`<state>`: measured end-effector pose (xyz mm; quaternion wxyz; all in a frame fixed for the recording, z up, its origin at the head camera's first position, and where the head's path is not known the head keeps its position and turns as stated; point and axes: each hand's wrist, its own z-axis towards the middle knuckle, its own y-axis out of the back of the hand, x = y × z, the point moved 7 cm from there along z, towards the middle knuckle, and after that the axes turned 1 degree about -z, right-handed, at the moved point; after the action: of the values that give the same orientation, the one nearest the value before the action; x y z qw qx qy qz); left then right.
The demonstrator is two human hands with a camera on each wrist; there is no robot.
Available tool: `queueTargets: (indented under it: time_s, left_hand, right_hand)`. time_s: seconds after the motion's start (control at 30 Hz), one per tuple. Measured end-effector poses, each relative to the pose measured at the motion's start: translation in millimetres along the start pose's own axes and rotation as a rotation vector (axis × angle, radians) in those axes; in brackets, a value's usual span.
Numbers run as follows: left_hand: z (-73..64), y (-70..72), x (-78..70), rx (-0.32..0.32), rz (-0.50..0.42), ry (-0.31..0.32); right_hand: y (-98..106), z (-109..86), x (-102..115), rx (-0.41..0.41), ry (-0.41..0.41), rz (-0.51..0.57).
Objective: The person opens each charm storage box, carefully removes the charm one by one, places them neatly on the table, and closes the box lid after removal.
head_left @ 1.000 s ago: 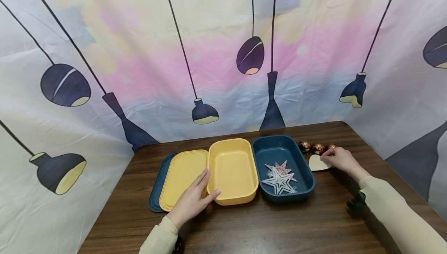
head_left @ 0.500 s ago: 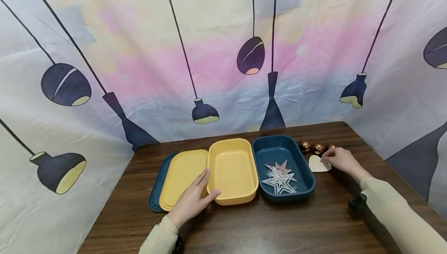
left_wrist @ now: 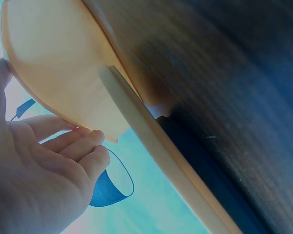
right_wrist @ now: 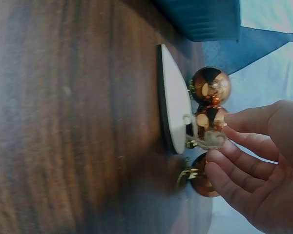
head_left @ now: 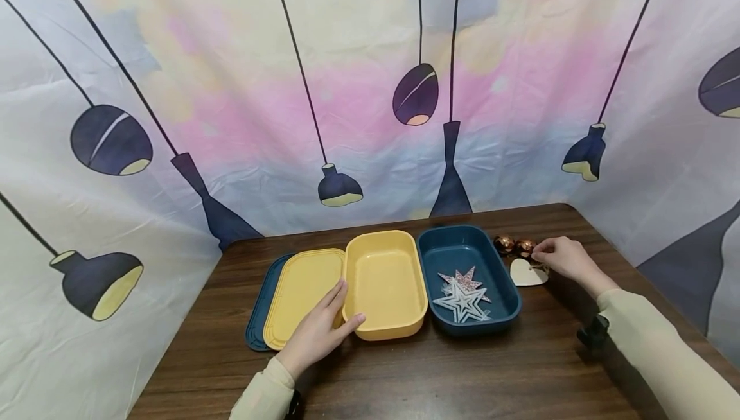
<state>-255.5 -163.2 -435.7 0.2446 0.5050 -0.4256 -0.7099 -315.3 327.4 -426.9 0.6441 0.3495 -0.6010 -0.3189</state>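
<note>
Backdrop: pastel fabric [head_left: 358,99] printed with dark hanging lamps [head_left: 340,183], folds visible; wood-grain tabletop [head_left: 439,381] in front of it.

Step, my read: getting hold of the wooden heart [head_left: 523,272] by its twine loop [right_wrist: 212,140]. Not lifted; heart lies flat on the tabletop, just right of the blue box. Next move calls for a sure thumb-and-index pinch on the loop, then a lift that doesn't drag the neighbours along.

Right hand [head_left: 569,258]: fingers part-curled, thumb and index tips close together right at the loop. Contact looks likely; can't confirm the twine is actually caught. Copper balls [right_wrist: 207,87] sit tight behind the heart, three of them, one partly behind the fingers. Snag risk there, I'd say.

Left hand [head_left: 317,333]: fingers extended, not wrapped round anything, resting along the left side of the yellow box [head_left: 384,285], thumb at its near corner. Seems to be just steadying it.

Further out: blue box [head_left: 453,256] stands beside the yellow one, white star [head_left: 464,302] overlapping a glittery pink star [head_left: 467,277] inside. Far left, yellow lid [head_left: 306,285] lies over the dark blue lid [head_left: 257,317].
</note>
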Motion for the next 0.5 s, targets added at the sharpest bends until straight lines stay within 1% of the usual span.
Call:
queueTargets:
  time_s: [0.17, 0.33, 0.5]
  left_hand:
    - [-0.6, 0.1, -0.1, -0.003, 0.005, -0.006]
    - [-1.0, 0.6, -0.6, -0.004, 0.001, -0.006]
    - [-1.0, 0.8, -0.7, 0.003, 0.003, -0.004]
  right_hand:
    - [6.2, 5.2, 10.5, -0.018, 0.011, 0.004]
    - [11.8, 10.3, 30.7, -0.030, 0.062, 0.024]
    - [12.4, 18.8, 53.1, -0.013, 0.102, 0.049]
